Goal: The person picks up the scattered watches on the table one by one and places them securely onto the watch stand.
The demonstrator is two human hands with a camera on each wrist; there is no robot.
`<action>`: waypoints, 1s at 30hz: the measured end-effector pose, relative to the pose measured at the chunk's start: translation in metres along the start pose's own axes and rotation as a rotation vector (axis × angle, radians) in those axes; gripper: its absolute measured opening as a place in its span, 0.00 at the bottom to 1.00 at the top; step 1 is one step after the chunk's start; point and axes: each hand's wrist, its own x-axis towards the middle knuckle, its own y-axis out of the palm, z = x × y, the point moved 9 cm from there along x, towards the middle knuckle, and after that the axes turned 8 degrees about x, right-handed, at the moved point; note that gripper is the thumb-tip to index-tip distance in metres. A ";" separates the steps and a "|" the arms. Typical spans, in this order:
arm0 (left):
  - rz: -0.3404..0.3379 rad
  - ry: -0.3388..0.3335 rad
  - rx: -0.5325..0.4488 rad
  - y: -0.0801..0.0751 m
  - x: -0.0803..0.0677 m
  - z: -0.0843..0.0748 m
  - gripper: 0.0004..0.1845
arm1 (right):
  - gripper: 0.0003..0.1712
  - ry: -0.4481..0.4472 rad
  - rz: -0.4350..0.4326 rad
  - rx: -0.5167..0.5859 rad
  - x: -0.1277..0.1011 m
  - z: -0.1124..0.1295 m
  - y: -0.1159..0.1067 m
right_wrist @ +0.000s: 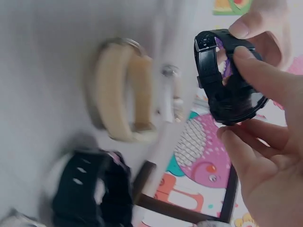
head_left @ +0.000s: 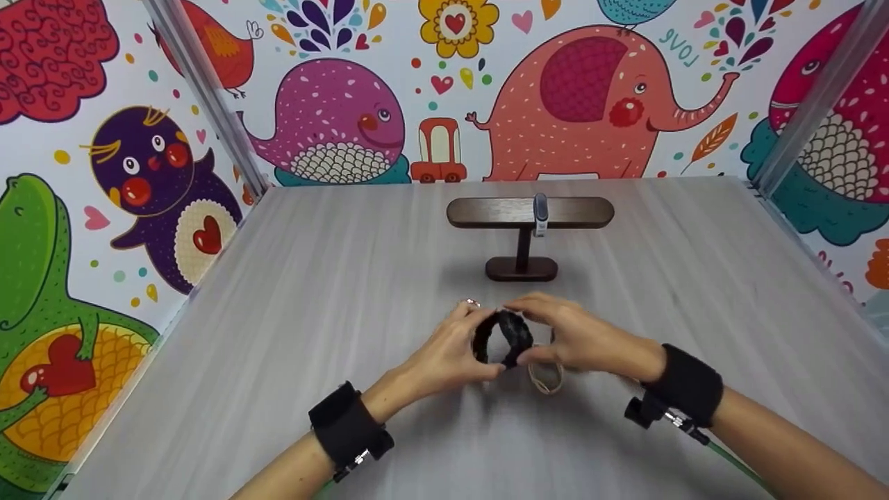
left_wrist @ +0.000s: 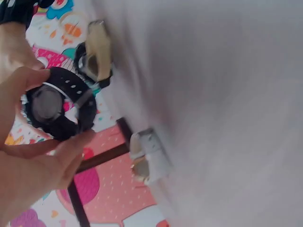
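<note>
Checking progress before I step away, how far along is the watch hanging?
One watch already hangs on the stand. Both hands, left and right, hold a black watch above the table. A beige watch and another black one wait on the table.

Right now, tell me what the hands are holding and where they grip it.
Both hands hold a black watch above the table: the left hand pinches its strap loop on one side, and the right hand pinches the opposite side, by the case.

"LOVE" mirrored on the wall
</note>
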 end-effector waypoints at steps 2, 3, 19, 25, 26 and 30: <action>-0.025 0.030 -0.066 -0.008 0.002 -0.005 0.43 | 0.39 -0.035 -0.040 0.058 0.000 0.004 -0.010; -0.036 0.047 -0.101 -0.011 0.003 -0.007 0.43 | 0.38 -0.055 -0.058 0.088 0.000 0.007 -0.015; -0.130 0.317 -0.271 -0.039 0.018 -0.042 0.44 | 0.41 -0.188 -0.275 0.087 -0.008 0.037 -0.058; -0.142 0.390 -0.320 -0.039 0.023 -0.052 0.43 | 0.41 -0.259 -0.329 0.058 -0.010 0.045 -0.067; -0.144 0.393 -0.324 -0.040 0.023 -0.053 0.43 | 0.40 -0.266 -0.333 0.054 -0.011 0.046 -0.068; -0.154 0.402 -0.326 -0.042 0.025 -0.057 0.44 | 0.41 -0.288 -0.339 0.043 -0.012 0.051 -0.071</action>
